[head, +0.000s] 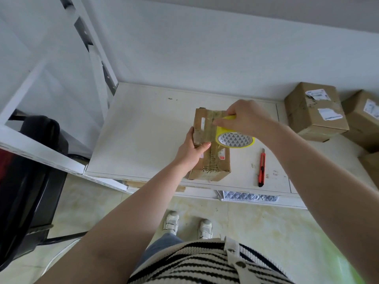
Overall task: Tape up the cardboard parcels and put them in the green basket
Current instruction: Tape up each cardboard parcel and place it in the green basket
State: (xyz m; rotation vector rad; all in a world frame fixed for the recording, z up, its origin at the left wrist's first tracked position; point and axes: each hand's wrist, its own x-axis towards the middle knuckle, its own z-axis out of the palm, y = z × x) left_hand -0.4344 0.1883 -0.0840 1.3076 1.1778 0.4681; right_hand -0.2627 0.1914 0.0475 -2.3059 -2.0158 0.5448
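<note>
1. I see a small cardboard parcel (213, 160) lying on the white table (143, 136), near the table's front edge and roughly in the middle of my view.
2. My left hand (191, 149) grips the parcel's left side, fingers curled around the edge and the thumb pressed on the top face.
3. My right hand (245, 117) is clamped on a roll of tape (234, 138) with a yellow core, held just above the parcel's far right part; the fingers pinch the roll's upper rim.
4. A strip of clear brownish tape runs along the top of the parcel, from the roll toward the near end and down over the front face.
5. The two hands are close together, both at the parcel, but not touching each other.
6. A red box cutter (261, 168) lies on the table just to the right of the parcel, apart from it, pointing away from me.
7. Two more cardboard boxes (313, 111) with white labels sit at the right end of the table against the wall, well apart from the parcel.
8. A black chair (30, 181) stands on the left beside the table, under a white metal frame (41, 148).
9. Below, I can make out a striped top, jeans and white shoes (171, 222) on a pale tiled floor.
10. A blurred green patch shows at the bottom right corner; I cannot tell what it is.
</note>
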